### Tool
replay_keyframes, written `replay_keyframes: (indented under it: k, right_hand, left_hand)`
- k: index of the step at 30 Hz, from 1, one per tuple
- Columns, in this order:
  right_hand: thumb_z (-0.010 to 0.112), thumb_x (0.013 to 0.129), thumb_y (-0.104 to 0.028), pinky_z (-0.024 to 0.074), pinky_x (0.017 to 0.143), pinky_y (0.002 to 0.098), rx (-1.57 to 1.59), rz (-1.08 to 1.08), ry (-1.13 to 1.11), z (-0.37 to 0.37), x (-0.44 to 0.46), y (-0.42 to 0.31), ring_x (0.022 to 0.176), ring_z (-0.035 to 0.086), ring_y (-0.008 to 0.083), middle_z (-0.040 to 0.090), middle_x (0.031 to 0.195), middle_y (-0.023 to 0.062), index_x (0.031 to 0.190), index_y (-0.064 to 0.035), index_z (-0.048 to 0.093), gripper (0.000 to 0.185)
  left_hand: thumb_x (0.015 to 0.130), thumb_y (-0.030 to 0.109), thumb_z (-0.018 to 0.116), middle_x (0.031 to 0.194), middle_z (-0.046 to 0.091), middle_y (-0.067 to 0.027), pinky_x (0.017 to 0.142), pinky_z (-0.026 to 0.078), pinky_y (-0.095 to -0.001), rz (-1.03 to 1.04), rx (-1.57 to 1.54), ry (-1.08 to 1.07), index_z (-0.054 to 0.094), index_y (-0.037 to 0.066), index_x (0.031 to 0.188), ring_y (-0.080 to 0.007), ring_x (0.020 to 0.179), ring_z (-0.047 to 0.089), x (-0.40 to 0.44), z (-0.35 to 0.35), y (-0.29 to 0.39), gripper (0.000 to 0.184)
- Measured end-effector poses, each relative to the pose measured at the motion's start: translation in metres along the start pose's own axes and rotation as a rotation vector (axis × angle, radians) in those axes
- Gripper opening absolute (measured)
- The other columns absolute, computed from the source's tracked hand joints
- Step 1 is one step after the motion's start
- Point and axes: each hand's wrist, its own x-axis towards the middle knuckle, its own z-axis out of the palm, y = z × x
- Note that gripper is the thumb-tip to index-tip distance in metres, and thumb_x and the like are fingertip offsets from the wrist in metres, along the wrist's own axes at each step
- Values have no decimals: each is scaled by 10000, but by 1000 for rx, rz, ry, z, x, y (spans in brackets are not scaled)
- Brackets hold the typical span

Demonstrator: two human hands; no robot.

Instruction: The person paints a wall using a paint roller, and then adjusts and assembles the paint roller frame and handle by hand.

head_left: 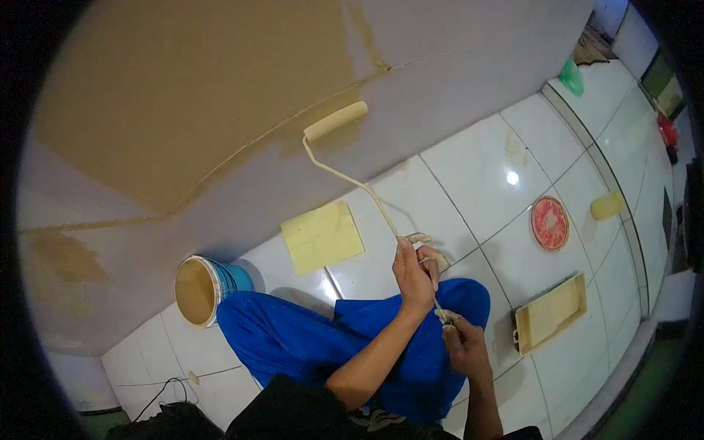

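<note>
A paint roller (336,122) with a long bent handle rests at the lower part of the wall (220,44), on a patch of tan paint below a crack. My left hand (416,271) is closed round the roller's handle, its fingers partly spread at the tips. Lower down, near my knee, my right hand (463,343) grips the bottom end of the same handle. Blue trousers cover my bent legs beneath both hands.
A blue bucket of tan paint (196,292) stands left of my knee. Yellow paper (323,237) lies beside the wall. To the right are a paint tray (551,312), a red round lid (550,223), a yellow cylinder (606,206) and a raised floor edge (603,165).
</note>
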Motion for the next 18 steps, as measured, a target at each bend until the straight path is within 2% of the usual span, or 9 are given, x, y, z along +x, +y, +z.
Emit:
replay_keyframes:
  k: [8, 11, 18]
  right_hand:
    - [503, 925, -140, 369, 493, 241, -116, 64, -31, -1, 7, 29, 534, 429, 69, 503, 606, 10, 1114, 1, 595, 253]
    - [500, 923, -133, 372, 484, 248, -86, -22, 11, -1, 5, 18, 523, 430, 69, 500, 592, 19, 1097, 13, 593, 245]
    - [484, 919, -108, 356, 478, 235, -29, -79, 16, -5, -2, -2, 520, 428, 61, 490, 585, 7, 1080, 31, 582, 234]
  left_hand:
    - [992, 447, 263, 615, 551, -86, 295, 240, -228, -138, 11, 154, 465, 51, 1008, -97, 315, 321, 11, -23, -47, 444]
    - [994, 444, 255, 610, 548, -99, 295, 236, -228, -102, 8, 122, 468, 49, 1017, -96, 314, 318, 10, -17, -38, 450]
    - [991, 463, 236, 608, 547, -114, 303, 235, -222, -19, -7, -42, 463, 47, 1033, -89, 316, 314, -1, 10, 10, 475]
